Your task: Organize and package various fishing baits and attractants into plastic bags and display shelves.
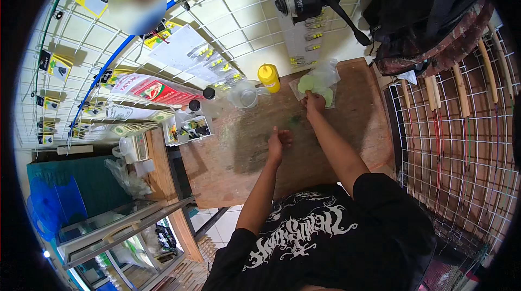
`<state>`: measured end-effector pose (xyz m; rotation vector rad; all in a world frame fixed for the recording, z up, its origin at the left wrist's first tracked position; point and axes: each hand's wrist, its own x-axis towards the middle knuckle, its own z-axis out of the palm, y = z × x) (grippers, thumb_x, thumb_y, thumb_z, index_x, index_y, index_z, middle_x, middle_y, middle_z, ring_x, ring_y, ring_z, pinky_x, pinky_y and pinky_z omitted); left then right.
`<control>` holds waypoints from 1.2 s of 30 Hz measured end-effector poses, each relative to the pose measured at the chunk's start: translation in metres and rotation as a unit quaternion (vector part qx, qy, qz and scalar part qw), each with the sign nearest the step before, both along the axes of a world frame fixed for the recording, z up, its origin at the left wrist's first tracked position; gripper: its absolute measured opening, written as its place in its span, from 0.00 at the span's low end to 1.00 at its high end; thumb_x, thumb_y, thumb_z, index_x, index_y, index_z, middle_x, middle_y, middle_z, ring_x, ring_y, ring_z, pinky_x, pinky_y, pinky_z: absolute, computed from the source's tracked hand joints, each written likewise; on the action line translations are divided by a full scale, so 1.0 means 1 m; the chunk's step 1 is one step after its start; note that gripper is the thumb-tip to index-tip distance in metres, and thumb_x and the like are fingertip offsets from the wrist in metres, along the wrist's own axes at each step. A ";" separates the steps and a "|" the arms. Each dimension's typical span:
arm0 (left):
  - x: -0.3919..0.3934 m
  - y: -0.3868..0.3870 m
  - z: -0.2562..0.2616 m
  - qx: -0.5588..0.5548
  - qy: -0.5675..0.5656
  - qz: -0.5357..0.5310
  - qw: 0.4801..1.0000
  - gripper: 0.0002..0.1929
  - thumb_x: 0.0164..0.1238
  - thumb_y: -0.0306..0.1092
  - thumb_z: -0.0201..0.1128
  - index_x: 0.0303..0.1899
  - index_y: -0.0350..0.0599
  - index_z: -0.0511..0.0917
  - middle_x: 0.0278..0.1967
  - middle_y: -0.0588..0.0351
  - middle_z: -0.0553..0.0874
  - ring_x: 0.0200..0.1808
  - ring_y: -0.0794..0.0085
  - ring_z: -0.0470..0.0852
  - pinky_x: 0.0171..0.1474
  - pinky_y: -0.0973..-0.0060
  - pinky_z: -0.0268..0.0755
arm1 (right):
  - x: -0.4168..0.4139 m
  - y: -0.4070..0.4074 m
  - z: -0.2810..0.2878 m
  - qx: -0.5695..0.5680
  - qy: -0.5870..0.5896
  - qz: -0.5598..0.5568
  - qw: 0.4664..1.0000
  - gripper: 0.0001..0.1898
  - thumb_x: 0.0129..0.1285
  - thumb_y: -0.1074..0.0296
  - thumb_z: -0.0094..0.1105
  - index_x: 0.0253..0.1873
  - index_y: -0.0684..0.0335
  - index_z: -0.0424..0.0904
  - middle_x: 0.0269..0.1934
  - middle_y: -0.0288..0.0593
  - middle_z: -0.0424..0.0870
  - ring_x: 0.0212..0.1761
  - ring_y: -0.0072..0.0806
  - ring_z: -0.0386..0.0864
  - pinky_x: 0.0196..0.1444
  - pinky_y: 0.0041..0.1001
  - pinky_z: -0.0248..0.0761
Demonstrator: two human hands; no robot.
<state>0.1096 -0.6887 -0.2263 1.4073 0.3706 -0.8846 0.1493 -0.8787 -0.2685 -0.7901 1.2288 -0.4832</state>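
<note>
My right hand reaches to a clear plastic bag at the back right of the wooden table. Its fingertips touch one of several pale green round pieces lying in or on the bag; whether they grip it is too small to tell. Nearer to me and further left, my left hand hovers over the table, fingers slightly curled and apart, with nothing in it. A yellow squeeze bottle stands left of the bag, beside a clear plastic jug.
At the table's left stand dark-capped bottles and a white box of small packets. A fishing reel and tackle cards hang on the white wire grid behind. Wooden-handled items hang at right.
</note>
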 end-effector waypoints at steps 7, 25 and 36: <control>-0.003 0.001 0.002 0.010 -0.010 -0.012 1.000 0.29 0.68 0.59 0.39 0.39 0.40 0.77 0.35 0.54 0.82 0.32 0.69 0.79 0.38 0.72 0.71 | 0.001 -0.003 -0.004 0.011 0.042 0.004 0.999 0.08 0.52 0.76 0.63 0.29 0.69 0.71 0.25 0.42 0.77 0.19 0.24 0.73 0.18 0.21 0.68; -0.004 -0.008 0.009 0.032 -0.076 -0.045 0.996 0.24 0.69 0.52 0.45 0.38 0.37 0.77 0.32 0.55 0.82 0.29 0.73 0.79 0.33 0.77 0.70 | -0.034 -0.012 -0.006 -0.070 -0.025 0.098 0.992 0.04 0.53 0.76 0.61 0.31 0.70 0.76 0.25 0.40 0.78 0.21 0.23 0.75 0.21 0.20 0.70; 0.010 -0.022 -0.007 0.108 -0.238 -0.188 0.947 0.14 0.62 0.39 0.58 0.37 0.35 0.79 0.31 0.56 0.82 0.32 0.77 0.78 0.36 0.78 0.68 | -0.069 -0.021 -0.006 -0.222 0.134 0.156 0.953 0.07 0.47 0.73 0.61 0.32 0.68 0.77 0.22 0.42 0.78 0.20 0.26 0.77 0.22 0.25 0.67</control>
